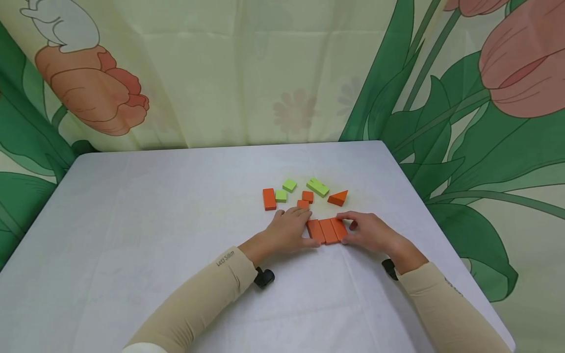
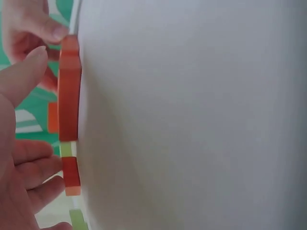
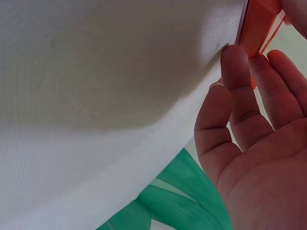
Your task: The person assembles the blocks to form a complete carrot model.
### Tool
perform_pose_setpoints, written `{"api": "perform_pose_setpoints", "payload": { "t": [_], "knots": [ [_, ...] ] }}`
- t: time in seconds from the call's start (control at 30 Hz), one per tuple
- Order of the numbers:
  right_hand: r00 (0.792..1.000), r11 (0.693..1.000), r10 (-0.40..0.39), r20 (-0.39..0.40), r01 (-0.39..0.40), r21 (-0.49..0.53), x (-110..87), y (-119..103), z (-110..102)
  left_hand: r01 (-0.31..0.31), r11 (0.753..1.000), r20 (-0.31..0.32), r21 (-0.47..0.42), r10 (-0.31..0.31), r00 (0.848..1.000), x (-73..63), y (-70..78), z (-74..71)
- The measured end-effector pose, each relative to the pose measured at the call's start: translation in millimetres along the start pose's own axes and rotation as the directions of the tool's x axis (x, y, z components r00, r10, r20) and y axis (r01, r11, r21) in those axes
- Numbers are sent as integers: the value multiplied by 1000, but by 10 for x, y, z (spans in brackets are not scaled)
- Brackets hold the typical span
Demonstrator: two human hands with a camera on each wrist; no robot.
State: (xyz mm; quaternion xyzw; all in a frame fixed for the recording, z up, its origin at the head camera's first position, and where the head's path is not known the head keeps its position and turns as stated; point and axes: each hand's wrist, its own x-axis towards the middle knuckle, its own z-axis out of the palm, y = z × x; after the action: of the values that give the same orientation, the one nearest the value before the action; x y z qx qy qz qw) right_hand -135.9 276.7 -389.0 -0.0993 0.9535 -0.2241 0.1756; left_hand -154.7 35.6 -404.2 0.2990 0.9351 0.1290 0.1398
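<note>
Three orange rectangular blocks [image 1: 328, 231] lie flat side by side on the white table. My left hand [image 1: 289, 230] is at the row's left side, fingers extended and thumb pointing along the near edge. Its fingertips are by a small orange block [image 1: 302, 204]; contact is unclear. At the right end, my right hand [image 1: 372, 233] holds the outermost orange block [image 1: 339, 229] between thumb and fingers, one at the near end, the other at the far end. In the right wrist view this orange block [image 3: 259, 24] shows only partly, beyond the fingers.
Behind the row lie another small orange block [image 1: 307, 197], an orange triangular block [image 1: 338, 198], a green rectangular block [image 1: 318, 187] and two small green blocks [image 1: 289, 185]. An upright orange block [image 1: 269, 199] is left of them. A printed curtain [image 1: 265, 73] hangs behind the table.
</note>
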Motion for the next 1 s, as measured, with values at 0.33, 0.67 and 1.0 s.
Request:
{"api": "perform_pose_setpoints", "payload": {
  "t": [0.33,0.67,1.0],
  "knots": [
    [999,999,-38,-13,38,10,-1,12,11,-42,998,-54,-53,40,998,23,23,14],
    [998,999,-51,-33,51,5,-20,2,34,-37,995,-54,-89,33,998,38,91,74],
    [999,999,-31,-23,31,12,-8,-18,43,-30,988,-36,-148,25,999,62,73,48]
  ]
}}
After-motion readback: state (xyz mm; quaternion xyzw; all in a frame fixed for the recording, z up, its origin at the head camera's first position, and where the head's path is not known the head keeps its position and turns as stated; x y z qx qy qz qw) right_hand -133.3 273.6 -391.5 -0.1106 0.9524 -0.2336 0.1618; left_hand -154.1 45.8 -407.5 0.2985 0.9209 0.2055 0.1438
